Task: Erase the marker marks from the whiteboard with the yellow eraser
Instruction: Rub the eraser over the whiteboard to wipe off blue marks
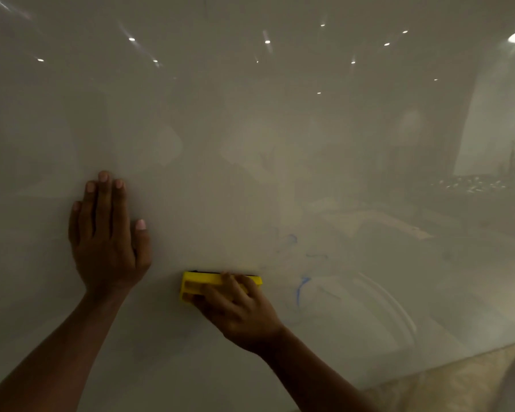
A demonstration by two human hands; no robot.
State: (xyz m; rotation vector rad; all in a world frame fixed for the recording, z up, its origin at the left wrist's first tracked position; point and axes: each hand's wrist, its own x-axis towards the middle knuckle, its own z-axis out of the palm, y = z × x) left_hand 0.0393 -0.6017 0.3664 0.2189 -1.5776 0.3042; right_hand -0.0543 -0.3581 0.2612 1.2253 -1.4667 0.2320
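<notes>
The left hand [109,233] is held flat, fingers [103,197] together and extended upward. The right hand [240,312] is curled, its fingers closed on the eraser [198,282].

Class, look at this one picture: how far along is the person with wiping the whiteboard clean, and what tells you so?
Mostly done: the glossy white whiteboard is bare above and left. In hand: the right hand presses the yellow block eraser against the board, while the left hand lies flat on it. Left to do: faint blue marker streaks remain just right of the eraser, with fainter blue traces above them.
</notes>
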